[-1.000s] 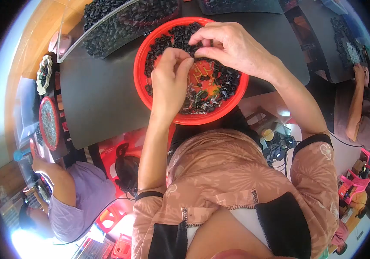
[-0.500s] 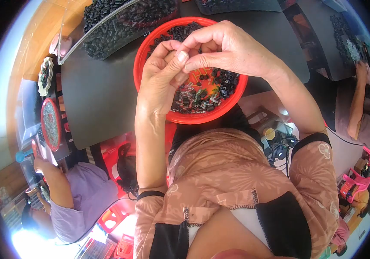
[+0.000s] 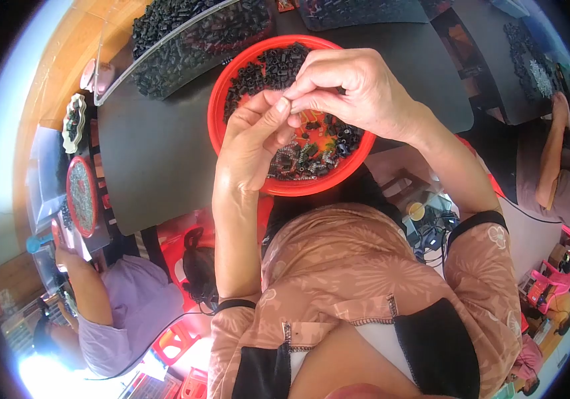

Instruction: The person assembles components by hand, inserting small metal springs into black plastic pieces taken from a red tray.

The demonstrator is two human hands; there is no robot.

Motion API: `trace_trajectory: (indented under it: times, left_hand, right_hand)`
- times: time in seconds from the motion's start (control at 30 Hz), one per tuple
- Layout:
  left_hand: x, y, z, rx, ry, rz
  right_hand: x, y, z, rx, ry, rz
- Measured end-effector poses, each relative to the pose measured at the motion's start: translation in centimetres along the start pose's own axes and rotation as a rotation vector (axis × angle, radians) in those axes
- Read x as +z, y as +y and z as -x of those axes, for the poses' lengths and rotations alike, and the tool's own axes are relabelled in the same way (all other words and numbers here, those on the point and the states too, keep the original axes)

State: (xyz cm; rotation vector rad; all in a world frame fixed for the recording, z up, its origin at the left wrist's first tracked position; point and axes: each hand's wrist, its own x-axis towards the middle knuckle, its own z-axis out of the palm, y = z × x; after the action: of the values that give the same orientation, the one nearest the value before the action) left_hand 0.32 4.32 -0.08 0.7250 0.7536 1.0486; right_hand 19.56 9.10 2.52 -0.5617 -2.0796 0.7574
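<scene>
Both my hands meet above a round red tray (image 3: 216, 110), fingertips almost touching. My left hand (image 3: 258, 130) pinches with thumb and forefinger, and whatever lies between them is too small to make out. From the right, my right hand (image 3: 355, 90) comes in with thumb and fingers pinched at the same spot. Small black plastic parts (image 3: 258, 73) fill the far side of the tray. Metal springs (image 3: 295, 159) lie mixed with dark pieces at its near side.
A clear bin (image 3: 205, 53) heaped with black parts stands back left on the dark table (image 3: 152, 153). Another clear bin (image 3: 365, 13) is at the back. At left, a person in a purple shirt (image 3: 135, 292) sits near a red tray of springs (image 3: 81, 193). Another person's arm (image 3: 551, 153) reaches in at right.
My right hand has moved slightly down and its fingers have drawn into a tighter pinch against my left fingertips. The view has shifted a little.
</scene>
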Motion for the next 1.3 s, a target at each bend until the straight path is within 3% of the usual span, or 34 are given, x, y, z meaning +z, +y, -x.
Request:
trace_trajectory:
  times: [0.07, 0.13, 0.3, 0.53, 0.93, 1.07, 1.3]
  left_hand:
    - [0.1, -0.2, 0.1, 0.045, 0.023, -0.055]
    - [0.3, -0.6, 0.3, 0.127, 0.093, -0.160]
    - [1.9, -1.7, 1.6, 0.469, 0.324, -0.777]
    - [2.5, -2.7, 2.1, 0.692, 0.372, -0.994]
    - [3.3, -3.7, 2.2, 0.683, 0.356, -1.262]
    - [4.0, -3.5, 2.1, 0.520, 0.359, -1.153]
    - [3.7, -3.5, 1.3, 0.345, 0.402, -0.939]
  right_hand:
    - [0.0, 0.0, 0.1, -0.017, 0.000, 0.003]
    - [-0.3, -0.6, 0.2, 0.093, -0.015, 0.019]
    - [0.0, -0.9, 1.6, 0.446, -0.031, -0.194]
    - [1.3, -1.2, 2.7, 0.419, -0.082, -0.152]
    - [2.2, -1.4, 4.3, 0.390, 0.071, -0.191]
    - [2.7, -1.2, 4.9, 0.397, 0.158, -0.247]
    - [2.9, -0.5, 5.8, 0.192, 0.269, -0.008]
